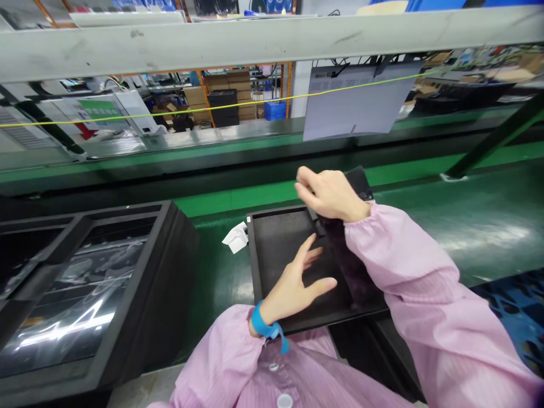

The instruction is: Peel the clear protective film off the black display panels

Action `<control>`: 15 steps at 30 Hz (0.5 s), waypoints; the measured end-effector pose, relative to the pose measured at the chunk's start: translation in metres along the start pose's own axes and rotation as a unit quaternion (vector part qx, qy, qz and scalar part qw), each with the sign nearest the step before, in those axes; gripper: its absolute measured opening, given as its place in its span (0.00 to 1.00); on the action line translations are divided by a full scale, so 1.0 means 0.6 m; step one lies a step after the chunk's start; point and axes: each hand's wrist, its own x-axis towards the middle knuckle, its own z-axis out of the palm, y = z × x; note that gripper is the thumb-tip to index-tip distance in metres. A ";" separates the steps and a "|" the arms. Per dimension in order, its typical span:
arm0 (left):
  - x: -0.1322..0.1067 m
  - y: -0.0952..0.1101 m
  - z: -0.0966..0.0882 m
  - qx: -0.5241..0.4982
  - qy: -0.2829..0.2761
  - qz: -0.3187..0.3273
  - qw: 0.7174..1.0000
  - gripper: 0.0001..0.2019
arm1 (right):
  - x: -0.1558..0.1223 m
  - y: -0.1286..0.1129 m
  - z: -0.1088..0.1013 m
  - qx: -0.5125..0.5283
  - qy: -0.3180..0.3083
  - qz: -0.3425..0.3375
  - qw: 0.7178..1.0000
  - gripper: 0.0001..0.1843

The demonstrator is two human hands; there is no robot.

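A black tray point(280, 238) with a raised rim lies in front of me on the green work surface. My left hand point(297, 283) is above it, fingers spread and nothing held, with a blue band point(266, 326) round the wrist. Over the tray's far right part is my right hand point(327, 192), its fingers curled; whether anything is between them is hidden. Under the right forearm lies a dark glossy panel point(351, 266), partly covered by the sleeve. A black piece point(359, 181) shows just behind the right wrist.
A stack of black trays point(170, 272) stands at the left, its top one bearing shiny film-covered panels. Crumpled white paper point(237, 237) lies by the tray. Beyond hangs a grey monitor point(357, 102), below a white beam point(255, 42). Blue perforated material point(514, 311) is at right.
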 end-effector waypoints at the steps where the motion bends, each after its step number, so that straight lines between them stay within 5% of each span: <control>1: 0.002 0.002 0.009 -0.039 0.000 0.009 0.999 0.44 | 0.000 -0.028 -0.011 0.010 0.020 -0.019 1.000 0.17; 5: -0.012 0.007 0.019 -0.104 0.071 0.045 0.991 0.31 | 0.001 -0.097 -0.021 0.159 0.088 -0.093 0.979 0.20; 9: -0.041 0.004 -0.009 -0.145 0.138 0.066 0.978 0.30 | 0.011 -0.072 -0.013 0.334 0.100 -0.164 0.923 0.20; 12: -0.062 -0.002 -0.038 -0.169 0.190 0.060 0.965 0.32 | 0.017 -0.012 -0.005 0.454 0.169 -0.068 0.872 0.23; 15: -0.076 0.003 -0.054 -0.166 0.266 0.074 0.947 0.32 | 0.002 0.036 0.019 0.611 0.120 0.077 0.778 0.29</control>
